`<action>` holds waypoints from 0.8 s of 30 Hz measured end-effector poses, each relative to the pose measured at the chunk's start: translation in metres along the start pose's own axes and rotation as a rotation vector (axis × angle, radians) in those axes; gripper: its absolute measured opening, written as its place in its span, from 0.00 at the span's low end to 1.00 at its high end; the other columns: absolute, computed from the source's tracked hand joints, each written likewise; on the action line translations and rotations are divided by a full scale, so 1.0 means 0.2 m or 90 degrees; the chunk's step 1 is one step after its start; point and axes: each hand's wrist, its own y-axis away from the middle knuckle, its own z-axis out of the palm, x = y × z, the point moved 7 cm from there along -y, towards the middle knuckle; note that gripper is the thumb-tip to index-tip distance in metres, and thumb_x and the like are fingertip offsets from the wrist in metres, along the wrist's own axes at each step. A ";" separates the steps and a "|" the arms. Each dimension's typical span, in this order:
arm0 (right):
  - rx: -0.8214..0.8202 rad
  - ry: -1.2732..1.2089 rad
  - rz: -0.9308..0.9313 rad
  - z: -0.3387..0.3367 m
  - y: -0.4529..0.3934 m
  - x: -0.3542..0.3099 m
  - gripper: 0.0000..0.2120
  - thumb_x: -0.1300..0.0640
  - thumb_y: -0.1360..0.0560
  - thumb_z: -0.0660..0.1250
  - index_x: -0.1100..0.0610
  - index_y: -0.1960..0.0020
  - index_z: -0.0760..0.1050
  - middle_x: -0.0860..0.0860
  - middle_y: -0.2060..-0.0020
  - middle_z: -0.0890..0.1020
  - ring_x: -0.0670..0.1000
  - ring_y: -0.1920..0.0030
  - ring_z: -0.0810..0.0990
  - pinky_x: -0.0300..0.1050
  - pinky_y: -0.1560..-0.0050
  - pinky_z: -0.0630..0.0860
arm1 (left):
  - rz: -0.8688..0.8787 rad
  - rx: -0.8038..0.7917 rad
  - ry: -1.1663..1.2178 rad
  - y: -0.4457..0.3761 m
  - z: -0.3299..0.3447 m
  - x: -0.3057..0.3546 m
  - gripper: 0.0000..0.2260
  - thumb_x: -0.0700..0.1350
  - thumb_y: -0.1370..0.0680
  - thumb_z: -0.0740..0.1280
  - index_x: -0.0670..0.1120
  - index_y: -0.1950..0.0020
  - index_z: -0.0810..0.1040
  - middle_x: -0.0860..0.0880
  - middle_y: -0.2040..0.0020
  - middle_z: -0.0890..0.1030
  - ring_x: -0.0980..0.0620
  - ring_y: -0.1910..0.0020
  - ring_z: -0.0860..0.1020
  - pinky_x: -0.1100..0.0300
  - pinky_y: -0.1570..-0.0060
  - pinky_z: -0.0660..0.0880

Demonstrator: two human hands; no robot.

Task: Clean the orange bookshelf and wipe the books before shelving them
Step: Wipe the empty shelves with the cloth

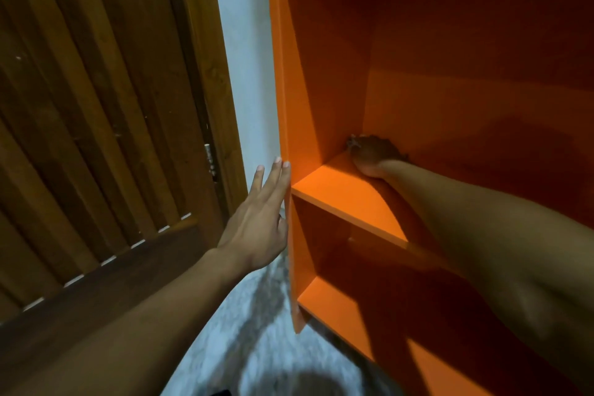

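Head cam: orange bookshelf point(324, 100) stands beside a wooden door point(96, 106), compartments bare, no books in view. Left hand point(257, 228) braces the side panel w/ fingers straight; right hand point(374, 153) reaches the back corner, apparently bunching a dark cloth point(353, 140), grip unclear. Judgement: shelf-wiping underway; books' wiping and shelving remain.

smooth matt bookshelf point(324, 106), slatted wood door point(96, 106)
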 end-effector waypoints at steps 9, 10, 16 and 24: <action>-0.052 0.018 -0.059 0.00 0.34 -0.32 0.19 0.53 0.16 0.53 0.59 0.29 0.69 0.58 0.29 0.71 0.58 0.30 0.71 0.52 0.32 0.66 | -0.009 0.044 0.096 0.01 -0.03 0.00 0.35 0.34 0.20 0.57 0.53 0.19 0.45 0.55 0.19 0.47 0.52 0.20 0.45 0.53 0.26 0.57; -0.044 0.011 -0.083 0.01 0.39 -0.36 0.21 0.52 0.15 0.52 0.57 0.26 0.65 0.57 0.27 0.68 0.58 0.28 0.68 0.51 0.30 0.64 | -0.013 0.043 0.102 0.00 -0.03 0.00 0.34 0.34 0.20 0.56 0.53 0.18 0.46 0.54 0.19 0.48 0.52 0.20 0.47 0.51 0.25 0.57; 0.059 0.131 -0.242 0.15 0.61 -0.51 0.25 0.58 0.19 0.52 0.55 0.21 0.57 0.59 0.23 0.60 0.62 0.24 0.61 0.56 0.28 0.64 | -0.035 0.021 0.105 0.00 -0.06 -0.03 0.33 0.33 0.21 0.55 0.53 0.18 0.50 0.55 0.19 0.51 0.52 0.20 0.49 0.51 0.23 0.58; 0.202 0.424 -0.401 0.23 0.77 -0.55 0.28 0.56 0.22 0.45 0.58 0.26 0.68 0.58 0.26 0.68 0.62 0.27 0.68 0.58 0.32 0.70 | -0.043 -0.009 0.136 0.01 -0.05 -0.05 0.37 0.30 0.23 0.55 0.56 0.19 0.50 0.56 0.19 0.53 0.52 0.20 0.50 0.52 0.23 0.57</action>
